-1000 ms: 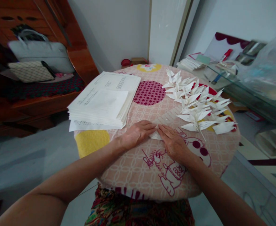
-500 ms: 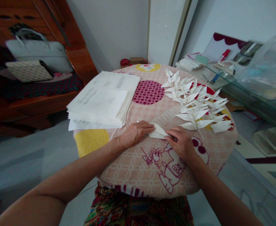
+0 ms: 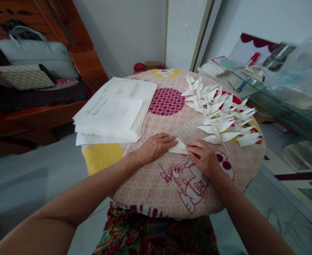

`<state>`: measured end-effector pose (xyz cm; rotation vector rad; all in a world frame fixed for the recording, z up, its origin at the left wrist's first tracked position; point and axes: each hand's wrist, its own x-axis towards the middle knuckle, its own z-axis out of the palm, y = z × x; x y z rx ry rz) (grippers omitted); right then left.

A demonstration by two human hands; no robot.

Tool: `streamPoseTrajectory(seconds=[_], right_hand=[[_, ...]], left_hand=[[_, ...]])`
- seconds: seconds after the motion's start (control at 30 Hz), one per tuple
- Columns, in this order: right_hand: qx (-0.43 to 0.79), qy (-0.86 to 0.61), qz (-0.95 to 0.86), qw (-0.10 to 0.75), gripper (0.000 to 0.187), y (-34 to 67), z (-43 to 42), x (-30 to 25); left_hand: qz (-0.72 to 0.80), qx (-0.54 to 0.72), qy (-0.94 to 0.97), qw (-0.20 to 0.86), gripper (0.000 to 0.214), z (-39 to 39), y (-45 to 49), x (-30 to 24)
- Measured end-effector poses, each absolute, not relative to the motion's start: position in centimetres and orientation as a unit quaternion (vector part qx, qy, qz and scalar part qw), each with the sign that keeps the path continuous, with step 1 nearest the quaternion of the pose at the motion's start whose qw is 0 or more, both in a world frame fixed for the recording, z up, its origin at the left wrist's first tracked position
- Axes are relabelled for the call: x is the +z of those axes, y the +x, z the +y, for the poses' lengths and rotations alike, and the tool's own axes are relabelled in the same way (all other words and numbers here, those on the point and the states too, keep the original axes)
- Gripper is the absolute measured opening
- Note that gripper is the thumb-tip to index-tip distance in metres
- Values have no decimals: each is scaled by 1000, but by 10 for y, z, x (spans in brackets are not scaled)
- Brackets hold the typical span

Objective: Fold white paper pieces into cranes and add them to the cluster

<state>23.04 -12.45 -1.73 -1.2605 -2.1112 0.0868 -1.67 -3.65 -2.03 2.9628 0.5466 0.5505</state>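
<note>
A small folded piece of white paper (image 3: 179, 147) lies on the round cloth-covered table (image 3: 150, 184), between both hands. My left hand (image 3: 154, 148) rests flat on the paper's left end with fingers stretched out. My right hand (image 3: 205, 158) has its fingers curled and pressed on the paper's right edge. A pile of several folded white paper cranes (image 3: 219, 115) lies just beyond my right hand. A thick stack of printed white sheets (image 3: 116, 109) sits at the table's left, past my left hand.
A glass counter (image 3: 283, 99) with pens, paper stacks and a plastic bag stands at the right. A wooden bench (image 3: 39, 113) with a grey bag and a checked pouch is at the left. Grey floor surrounds the table.
My right hand slid right along the paper's edge and then came back slightly left; its fingers now curl on it. The left hand stayed put on the paper.
</note>
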Motion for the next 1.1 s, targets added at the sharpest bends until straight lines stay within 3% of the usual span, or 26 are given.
streamPoseTrajectory(seconds=[0.37, 0.53, 0.7, 0.87, 1.0, 1.1], right_hand=[[57, -503, -788, 349, 20, 228, -124, -12], [138, -572, -749, 304, 11, 220, -94, -2], [212, -607, -743, 189, 4, 200, -55, 15], [353, -620, -666, 218, 14, 193, -43, 21], [536, -573, -539, 307, 18, 197, -46, 15], [600, -538, -439, 397, 29, 198, -48, 11]], left_hand=[[162, 212, 962, 64, 34, -41, -23, -17], [158, 246, 952, 95, 29, -45, -20, -10], [186, 255, 941, 120, 25, -47, -17, -8], [240, 305, 914, 116, 18, -46, -19, -10], [335, 383, 846, 159, 59, -38, -23, -13], [385, 451, 753, 286, 85, -29, -23, -15]])
